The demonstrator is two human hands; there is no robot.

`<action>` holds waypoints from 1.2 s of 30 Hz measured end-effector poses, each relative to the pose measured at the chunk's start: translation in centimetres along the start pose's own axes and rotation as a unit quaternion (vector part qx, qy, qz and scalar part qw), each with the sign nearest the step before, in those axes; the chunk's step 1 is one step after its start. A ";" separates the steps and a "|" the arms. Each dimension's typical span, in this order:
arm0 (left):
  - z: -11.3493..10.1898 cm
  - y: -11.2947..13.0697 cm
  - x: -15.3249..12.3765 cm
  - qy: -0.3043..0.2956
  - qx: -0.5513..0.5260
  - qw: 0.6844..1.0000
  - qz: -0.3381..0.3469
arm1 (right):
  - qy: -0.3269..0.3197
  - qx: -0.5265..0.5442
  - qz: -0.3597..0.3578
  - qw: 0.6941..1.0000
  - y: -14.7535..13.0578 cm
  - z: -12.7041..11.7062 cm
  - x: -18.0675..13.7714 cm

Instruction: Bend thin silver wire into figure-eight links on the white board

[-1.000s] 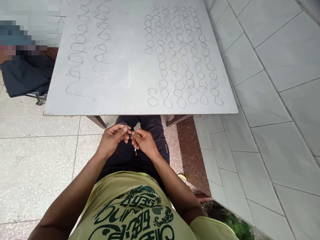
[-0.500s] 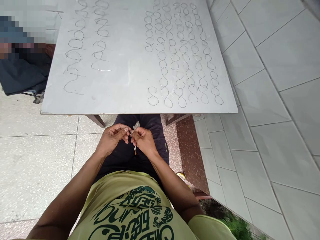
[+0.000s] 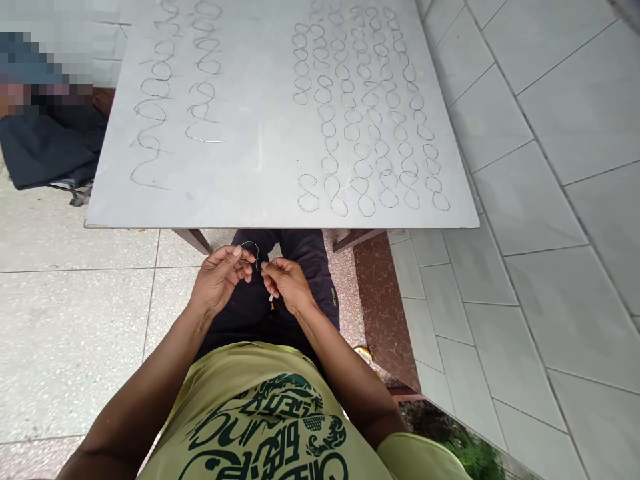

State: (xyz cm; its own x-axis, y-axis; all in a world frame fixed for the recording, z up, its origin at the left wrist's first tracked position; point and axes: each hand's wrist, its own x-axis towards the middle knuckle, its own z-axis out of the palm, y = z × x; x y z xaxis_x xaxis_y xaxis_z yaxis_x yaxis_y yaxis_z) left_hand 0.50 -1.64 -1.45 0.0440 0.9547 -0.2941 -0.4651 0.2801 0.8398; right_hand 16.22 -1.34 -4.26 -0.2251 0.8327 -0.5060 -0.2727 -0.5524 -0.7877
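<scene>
My left hand (image 3: 219, 280) and my right hand (image 3: 287, 283) meet over my lap, just below the near edge of the grey board (image 3: 260, 153). Both pinch a thin wire (image 3: 251, 251) that curls into a small loop between the fingertips. A small pale object with an orange tip (image 3: 271, 301) pokes out under my right hand. On the board lie several rows of figure-eight wire shapes (image 3: 367, 113) at the right and wavy bent wires (image 3: 153, 107) at the left.
The board rests on a table with brown legs (image 3: 195, 240). A dark cloth on a frame (image 3: 45, 150) sits at the far left. White tiled surface (image 3: 540, 167) runs along the right; speckled floor (image 3: 75, 320) lies at the left.
The wire between my fingers now shows as an open loop above the left fingertips. The pale piece seen above my right hand earlier is out of sight.
</scene>
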 end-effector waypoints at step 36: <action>-3.1 6.8 3.5 -0.107 0.328 0.938 -0.027 | 0.030 -0.143 -0.083 0.986 0.6 -0.9 -1.2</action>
State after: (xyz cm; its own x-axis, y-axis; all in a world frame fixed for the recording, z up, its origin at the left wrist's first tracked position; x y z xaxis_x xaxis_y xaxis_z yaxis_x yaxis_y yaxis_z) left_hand -5.29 3.29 1.84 0.2616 0.9161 -0.3039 0.1834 0.2620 0.9475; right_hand 17.17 -2.66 -4.43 -0.1420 0.9161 -0.3750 -0.0250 -0.3820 -0.9238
